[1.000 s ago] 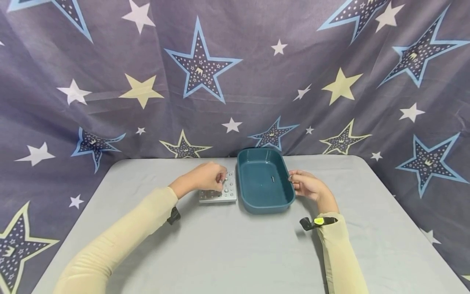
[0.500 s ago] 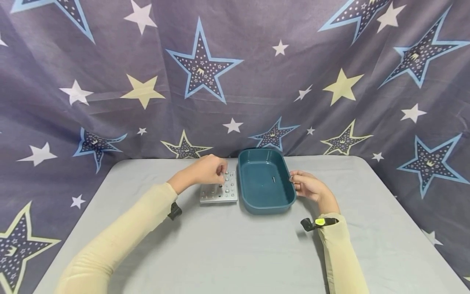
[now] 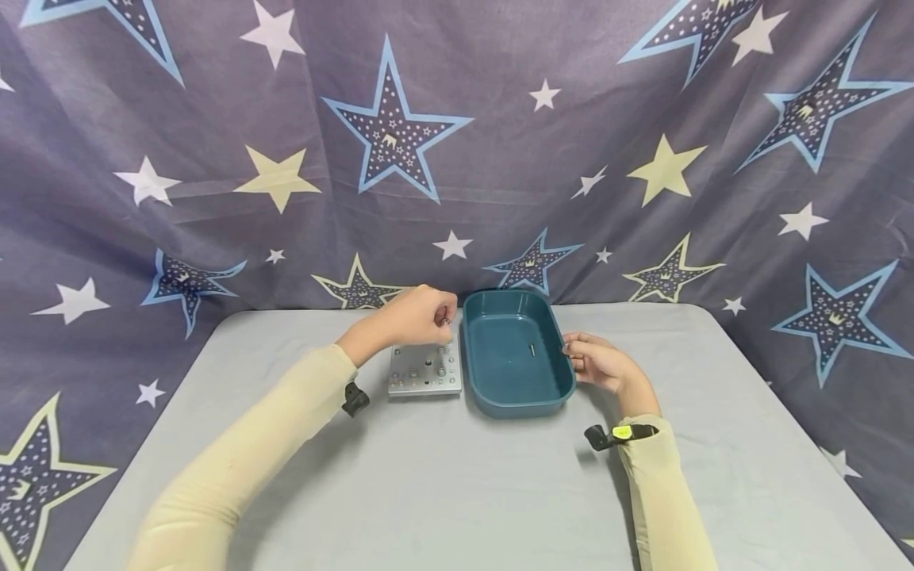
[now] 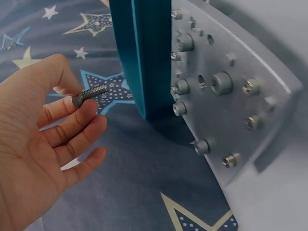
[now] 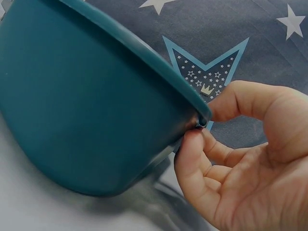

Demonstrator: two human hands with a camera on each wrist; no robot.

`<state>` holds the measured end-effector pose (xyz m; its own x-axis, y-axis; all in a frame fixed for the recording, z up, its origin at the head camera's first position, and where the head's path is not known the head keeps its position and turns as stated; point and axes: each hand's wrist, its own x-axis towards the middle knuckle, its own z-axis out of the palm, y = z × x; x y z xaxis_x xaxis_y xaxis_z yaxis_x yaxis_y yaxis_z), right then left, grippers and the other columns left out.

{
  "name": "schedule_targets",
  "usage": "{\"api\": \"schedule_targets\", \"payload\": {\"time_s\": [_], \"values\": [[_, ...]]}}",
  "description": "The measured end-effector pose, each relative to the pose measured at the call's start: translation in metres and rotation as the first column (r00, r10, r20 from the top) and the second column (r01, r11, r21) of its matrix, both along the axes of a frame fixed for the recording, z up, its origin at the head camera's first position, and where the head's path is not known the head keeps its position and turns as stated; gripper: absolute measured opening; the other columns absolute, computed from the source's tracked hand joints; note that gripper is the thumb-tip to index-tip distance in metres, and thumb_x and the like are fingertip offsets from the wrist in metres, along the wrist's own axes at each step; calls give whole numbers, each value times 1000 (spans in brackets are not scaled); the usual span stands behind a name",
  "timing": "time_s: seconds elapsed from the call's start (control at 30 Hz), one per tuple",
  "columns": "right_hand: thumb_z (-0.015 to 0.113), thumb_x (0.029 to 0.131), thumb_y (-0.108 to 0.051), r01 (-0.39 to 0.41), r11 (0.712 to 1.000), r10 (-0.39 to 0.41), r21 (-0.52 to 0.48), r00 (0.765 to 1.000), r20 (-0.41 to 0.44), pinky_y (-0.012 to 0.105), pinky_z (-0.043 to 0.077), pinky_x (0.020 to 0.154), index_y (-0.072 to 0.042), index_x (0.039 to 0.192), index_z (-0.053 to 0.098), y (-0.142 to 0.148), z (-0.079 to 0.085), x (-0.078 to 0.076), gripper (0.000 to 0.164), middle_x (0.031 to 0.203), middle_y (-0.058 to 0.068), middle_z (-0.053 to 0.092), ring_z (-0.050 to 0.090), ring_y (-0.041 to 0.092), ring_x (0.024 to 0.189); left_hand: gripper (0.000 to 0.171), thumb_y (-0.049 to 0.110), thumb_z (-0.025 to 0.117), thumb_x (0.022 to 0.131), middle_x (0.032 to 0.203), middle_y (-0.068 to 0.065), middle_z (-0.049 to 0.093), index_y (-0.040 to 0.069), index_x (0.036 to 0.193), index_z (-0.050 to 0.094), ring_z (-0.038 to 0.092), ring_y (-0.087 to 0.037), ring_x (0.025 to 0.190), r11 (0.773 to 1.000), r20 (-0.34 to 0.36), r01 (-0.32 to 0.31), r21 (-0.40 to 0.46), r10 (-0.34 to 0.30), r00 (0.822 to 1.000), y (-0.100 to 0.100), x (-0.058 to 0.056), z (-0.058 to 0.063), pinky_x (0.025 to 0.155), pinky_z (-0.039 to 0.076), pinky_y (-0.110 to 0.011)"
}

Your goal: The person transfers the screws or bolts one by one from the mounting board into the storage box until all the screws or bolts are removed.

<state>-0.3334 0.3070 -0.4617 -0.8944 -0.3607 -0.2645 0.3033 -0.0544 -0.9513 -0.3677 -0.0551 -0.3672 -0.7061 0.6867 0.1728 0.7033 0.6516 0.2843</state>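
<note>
My left hand (image 3: 421, 316) pinches a small threaded screw (image 4: 92, 95) between thumb and index finger, above the far part of a metal plate. That silver plate (image 3: 407, 388) carries several screws set in holes; a couple of holes (image 4: 202, 82) show bare. Right beside it stands a teal plastic basin (image 3: 510, 408) with one loose screw (image 3: 531, 350) lying on its floor. At the basin's right rim, my right hand (image 3: 601, 362) grips the edge, thumb on top and fingers curled beneath, as the right wrist view shows.
A grey-covered table (image 3: 457, 492) lies under everything. Behind its far edge hangs a star-patterned curtain (image 3: 485, 159), close to the basin's far end. Dark camera mounts (image 3: 620, 434) sit on both wrists.
My left hand has lifted off the plate's middle and moved up and right toward the basin, carrying the screw; more of the plate shows. The right hand stays at the rim.
</note>
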Motion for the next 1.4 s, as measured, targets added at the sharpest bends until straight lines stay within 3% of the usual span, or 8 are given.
{"api": "schedule_targets", "payload": {"time_s": [0.47, 0.93, 1.4], "values": [[38, 99, -1, -13, 1000, 13, 9, 1000, -3, 23, 51, 66, -8, 115, 44, 0, -1, 1, 19, 78, -10, 60, 58, 2, 70, 9, 14, 63, 80, 64, 6, 53, 17, 89, 61, 46, -11, 61, 1000, 14, 20, 13, -20, 1000, 22, -2, 17, 67, 41, -30], [39, 101, -3, -16, 1000, 16, 3, 1000, -6, 24, 51, 68, -8, 117, 44, 1, -2, 0, 17, 82, -10, 61, 59, 3, 73, 13, 10, 68, 79, 70, 5, 62, 15, 90, 64, 54, -11, 66, 997, -25, 55, 50, -54, 998, 45, -10, 26, 67, 45, -28], [40, 101, -4, 0, 1000, 0, 6, 1000, -4, 23, 51, 67, -9, 116, 44, 0, -2, -1, 16, 81, -10, 60, 59, 2, 72, 14, 6, 70, 80, 74, 3, 63, 13, 92, 64, 55, -13, 69, 995, -5, 95, 25, -95, 995, 71, -13, 32, 70, 47, -29]]}}
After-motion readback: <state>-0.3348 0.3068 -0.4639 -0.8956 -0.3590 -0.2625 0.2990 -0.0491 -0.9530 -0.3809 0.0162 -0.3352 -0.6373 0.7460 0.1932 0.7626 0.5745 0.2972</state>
